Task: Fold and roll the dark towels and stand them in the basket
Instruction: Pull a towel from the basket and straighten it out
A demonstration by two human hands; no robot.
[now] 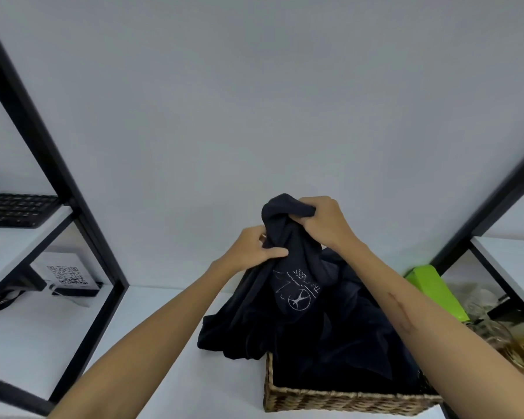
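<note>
A green box (436, 290) and glass jars (493, 334) sit right of the wicker basket (339, 399) on the white worktop (152, 337). Dark towels (354, 337) fill the basket. The left hand (254, 252) and right hand (327, 220) each grip one towel (288, 267), lifted above it.

head-worn view, forward and down, close
</note>
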